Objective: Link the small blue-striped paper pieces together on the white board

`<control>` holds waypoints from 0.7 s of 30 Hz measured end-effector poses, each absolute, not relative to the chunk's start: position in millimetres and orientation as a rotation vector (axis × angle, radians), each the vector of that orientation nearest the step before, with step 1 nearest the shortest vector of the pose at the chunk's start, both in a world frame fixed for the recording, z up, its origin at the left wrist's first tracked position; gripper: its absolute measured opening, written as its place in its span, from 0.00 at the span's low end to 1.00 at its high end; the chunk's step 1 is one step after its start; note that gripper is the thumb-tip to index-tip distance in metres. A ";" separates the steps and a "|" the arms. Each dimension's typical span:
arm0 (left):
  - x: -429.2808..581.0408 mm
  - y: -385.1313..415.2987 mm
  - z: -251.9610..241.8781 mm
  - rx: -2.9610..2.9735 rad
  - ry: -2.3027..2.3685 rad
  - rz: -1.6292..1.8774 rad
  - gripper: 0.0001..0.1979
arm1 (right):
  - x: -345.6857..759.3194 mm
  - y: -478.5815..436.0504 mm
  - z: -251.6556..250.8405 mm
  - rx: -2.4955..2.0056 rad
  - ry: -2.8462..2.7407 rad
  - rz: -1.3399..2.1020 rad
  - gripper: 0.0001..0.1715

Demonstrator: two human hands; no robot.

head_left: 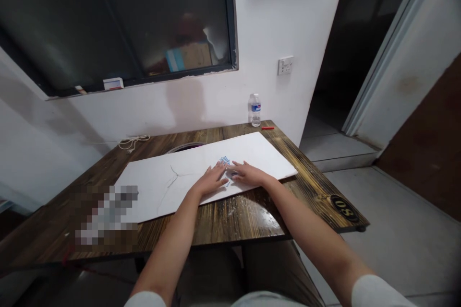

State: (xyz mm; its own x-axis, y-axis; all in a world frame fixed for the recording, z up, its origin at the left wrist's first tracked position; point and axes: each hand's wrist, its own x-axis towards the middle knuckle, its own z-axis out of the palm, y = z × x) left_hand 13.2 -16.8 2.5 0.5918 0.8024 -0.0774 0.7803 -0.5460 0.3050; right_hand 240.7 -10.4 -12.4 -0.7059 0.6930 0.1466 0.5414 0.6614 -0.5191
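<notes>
A large white sheet of board or paper (173, 187) lies at an angle on the wooden table (248, 216). My left hand (212, 180) rests flat on it, fingers spread, and my right hand (248, 174) lies flat close beside it. Their fingertips point toward a small blue drawing or lettering (224, 161) on the sheet, nearly touching it. Thin grey pencil lines (173, 177) branch across the sheet to the left of my hands. Neither hand grips anything.
A plastic water bottle (255, 110) and a red marker (267, 127) stand at the table's far edge. A coiled white cord (133, 142) lies far left. A pixelated patch (106, 216) hides part of the table. A doorway opens right.
</notes>
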 end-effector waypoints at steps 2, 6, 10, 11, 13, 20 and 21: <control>12.7 -18.8 8.3 2.547 1.187 0.090 0.35 | 245.7 -5.1 -14.4 -1.072 -2.440 0.571 0.28; 8.6 -20.2 17.0 2.615 0.961 -0.054 0.23 | 256.5 -0.6 -15.6 -1.111 -2.506 0.535 0.22; -2.5 -16.8 18.4 2.630 1.156 0.021 0.20 | 264.7 -4.2 -6.8 -1.050 -2.624 0.590 0.17; -4.9 -15.9 17.7 2.625 1.218 0.050 0.21 | 265.5 -5.8 -3.6 -1.033 -2.647 0.622 0.17; -7.2 -14.7 14.8 2.611 1.303 0.083 0.24 | 263.9 -9.5 1.5 -0.988 -2.691 0.698 0.18; 7.1 -13.3 -1.9 2.557 1.341 0.027 0.32 | 238.9 -17.3 -4.4 -0.876 -2.708 0.806 0.30; 8.7 -13.3 -2.5 2.553 1.309 0.031 0.33 | 237.2 -16.9 -5.6 -0.887 -2.680 0.783 0.29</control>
